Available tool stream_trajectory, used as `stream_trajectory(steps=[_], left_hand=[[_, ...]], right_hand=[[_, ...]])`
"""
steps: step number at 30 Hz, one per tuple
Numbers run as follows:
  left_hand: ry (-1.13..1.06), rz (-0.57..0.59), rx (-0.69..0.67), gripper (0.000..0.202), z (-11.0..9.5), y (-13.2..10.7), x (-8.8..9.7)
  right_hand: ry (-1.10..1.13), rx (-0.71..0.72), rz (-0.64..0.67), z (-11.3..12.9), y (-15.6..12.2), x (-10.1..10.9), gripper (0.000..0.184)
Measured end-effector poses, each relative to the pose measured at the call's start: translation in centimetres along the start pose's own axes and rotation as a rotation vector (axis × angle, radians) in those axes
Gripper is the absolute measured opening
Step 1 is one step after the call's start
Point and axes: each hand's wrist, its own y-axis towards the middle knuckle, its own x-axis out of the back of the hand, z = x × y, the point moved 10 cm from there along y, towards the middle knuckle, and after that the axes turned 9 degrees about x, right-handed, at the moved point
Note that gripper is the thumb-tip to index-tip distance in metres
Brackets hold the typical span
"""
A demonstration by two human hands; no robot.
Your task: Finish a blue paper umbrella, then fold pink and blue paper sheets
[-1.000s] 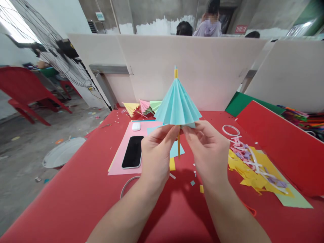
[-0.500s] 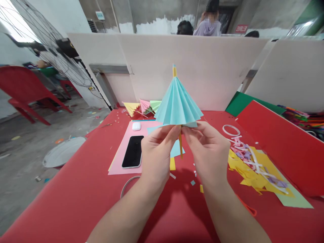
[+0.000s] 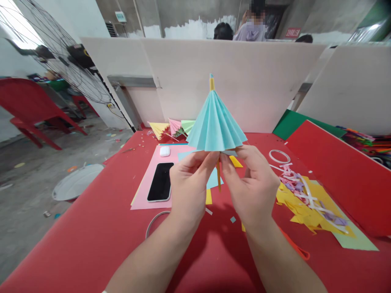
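Observation:
A light-blue pleated paper umbrella [image 3: 216, 124] stands upright in front of me, its yellow-banded tip at the top. Below the canopy its thin brown stick [image 3: 219, 177] hangs down between my hands. My left hand [image 3: 192, 181] is closed with thumb and fingers pinching under the canopy's lower edge, left of the stick. On the other side, my right hand [image 3: 252, 181] pinches the same lower part, its thumb close to the stick. The fingertips under the canopy are partly hidden. Behind it lie small folded yellow [image 3: 159, 129], pink and green paper umbrellas.
On the red table a phone [image 3: 160, 182] and a white earbud case [image 3: 165, 151] rest on pink paper [image 3: 139, 199]. Tape rings, an orange-red scissor handle [image 3: 301, 250] and yellow paper scraps [image 3: 297, 207] lie about. A red board [image 3: 345, 179] leans at right; a pale partition [image 3: 259, 81] stands behind.
The blue umbrella has shifted slightly up and right. My right hand's fingers have moved a little apart from the left, uncovering a yellow piece of paper behind.

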Motion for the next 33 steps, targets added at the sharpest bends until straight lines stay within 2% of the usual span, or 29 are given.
stream_trajectory(steps=[10, 17, 23, 27, 33], left_hand=[[0.101, -0.018, -0.069, 0.008, -0.9, -0.1, 0.2], [0.204, -0.07, -0.156, 0.006, -1.9, -0.2, 0.6], [0.349, -0.114, -0.2, 0.008, -2.9, -0.6, 0.9], [0.426, -0.114, -0.225, 0.01, -3.1, -1.1, 0.4], [0.397, -0.132, -0.183, 0.009, -2.5, -0.9, 0.7]], right_hand=[[-0.133, 0.164, 0.056, 1.7, 0.3, -0.1, 0.016], [-0.165, 0.227, 0.072, 2.1, 0.2, -0.6, 0.018], [-0.167, 0.213, 0.062, 1.9, 0.0, -0.7, 0.018], [-0.18, 0.178, 0.068, 1.5, 0.0, -0.6, 0.019], [-0.164, 0.114, 0.064, 1.0, 0.1, -0.5, 0.017]])
